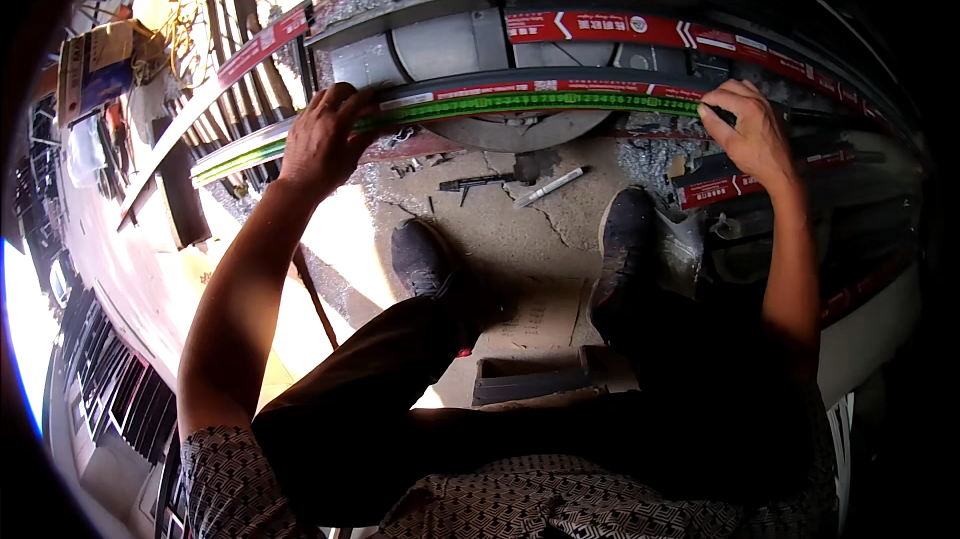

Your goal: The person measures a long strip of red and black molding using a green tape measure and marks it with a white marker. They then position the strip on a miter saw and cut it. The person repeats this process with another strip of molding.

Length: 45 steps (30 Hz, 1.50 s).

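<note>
A long dark profile bar (600,75) with a red label strip lies across the round grey metal base of a machine (450,44). Along its near edge runs a green measuring tape (540,102) with black markings. My left hand (325,134) is closed over the bar and tape, its fingertips partly hidden; both stretch on past it to the left. At the right, my right hand (750,129) pinches the tape between thumb and fingers against the bar, with a small dark piece showing by the thumb. Behind lies another bar with a red label (620,27).
On the floor between my shoes lie a white marker (550,186) and a dark tool (478,182). A cardboard box (95,69) and several thin bars stand at the left. More red-labelled bars (720,189) lie at the right. A dark channel offcut (530,379) sits near my legs.
</note>
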Available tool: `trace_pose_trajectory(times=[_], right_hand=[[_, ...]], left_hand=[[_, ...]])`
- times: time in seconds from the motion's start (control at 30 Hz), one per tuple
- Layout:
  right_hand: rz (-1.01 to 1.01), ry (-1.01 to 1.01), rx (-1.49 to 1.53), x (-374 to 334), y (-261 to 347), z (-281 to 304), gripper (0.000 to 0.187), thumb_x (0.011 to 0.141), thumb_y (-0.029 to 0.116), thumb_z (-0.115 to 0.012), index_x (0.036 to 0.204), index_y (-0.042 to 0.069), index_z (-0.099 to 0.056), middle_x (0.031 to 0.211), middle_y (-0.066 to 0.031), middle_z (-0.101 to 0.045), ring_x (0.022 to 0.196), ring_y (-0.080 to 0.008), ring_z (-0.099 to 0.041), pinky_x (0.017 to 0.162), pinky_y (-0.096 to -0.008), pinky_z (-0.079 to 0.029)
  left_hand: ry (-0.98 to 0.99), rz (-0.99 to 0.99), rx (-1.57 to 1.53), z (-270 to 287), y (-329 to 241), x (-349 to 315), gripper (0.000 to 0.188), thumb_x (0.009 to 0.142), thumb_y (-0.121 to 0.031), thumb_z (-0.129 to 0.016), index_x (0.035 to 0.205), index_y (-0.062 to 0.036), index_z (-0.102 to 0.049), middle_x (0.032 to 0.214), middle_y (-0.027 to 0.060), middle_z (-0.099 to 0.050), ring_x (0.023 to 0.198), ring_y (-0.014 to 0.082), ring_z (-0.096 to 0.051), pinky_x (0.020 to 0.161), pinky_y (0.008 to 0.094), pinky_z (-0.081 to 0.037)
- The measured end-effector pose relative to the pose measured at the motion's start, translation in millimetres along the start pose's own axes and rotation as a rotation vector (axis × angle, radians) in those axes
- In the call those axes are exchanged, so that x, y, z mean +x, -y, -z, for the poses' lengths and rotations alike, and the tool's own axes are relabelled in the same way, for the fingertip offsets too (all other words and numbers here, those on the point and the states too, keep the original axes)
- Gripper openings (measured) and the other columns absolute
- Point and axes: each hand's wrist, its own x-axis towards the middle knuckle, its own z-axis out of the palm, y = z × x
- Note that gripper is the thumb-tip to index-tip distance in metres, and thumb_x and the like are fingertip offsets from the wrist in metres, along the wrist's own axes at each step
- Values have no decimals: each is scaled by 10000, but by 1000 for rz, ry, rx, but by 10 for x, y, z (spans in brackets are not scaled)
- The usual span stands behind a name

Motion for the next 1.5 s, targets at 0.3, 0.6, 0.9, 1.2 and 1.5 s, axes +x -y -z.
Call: trace_pose_trajectory(times=[0.3,0.6,0.9,1.2,1.5], right_hand=[[-4,-53,14,-73,-262,6,221,925,244,-698,1000,41,-741,959,-129,-672,983,-345,-626,887,-441,-510],[-132,-15,-65,-330,-839,270,252,933,281,-710,1029,50,-744,955,-127,-655,1001,-335,-621,883,-453,-497],[-232,28,-106,-485,-1280,555,279,938,277,-720,1047,21,-741,985,-139,-669,1013,-338,-629,899,-436,-496],[-342,47,-165,-542,-1422,663,307,952,311,-715,1131,64,-751,1064,-130,-657,1062,-331,-629,934,-428,-496],[-436,141,-176,-464,-1481,729,344,952,314,-713,1183,60,-737,1163,-182,-694,1130,-375,-649,974,-447,-502]], left_hand=[[-34,-9,33,32,-83,45,433,886,-258,-781,1281,-122,-664,1120,107,-633,1055,344,-644,883,456,-529],[-14,-6,-1,35,-182,106,420,872,-218,-805,1245,-69,-679,1141,115,-637,1079,332,-642,903,438,-531],[2,-23,28,59,-223,120,439,908,-244,-784,1312,-107,-679,1141,104,-664,1053,329,-652,876,449,-538],[4,-14,58,18,-164,103,459,922,-253,-777,1341,-108,-658,1172,109,-657,1073,340,-642,892,460,-535],[-1,-24,83,-21,-122,92,435,927,-251,-773,1288,-37,-657,1187,166,-640,1106,384,-632,900,494,-529]])
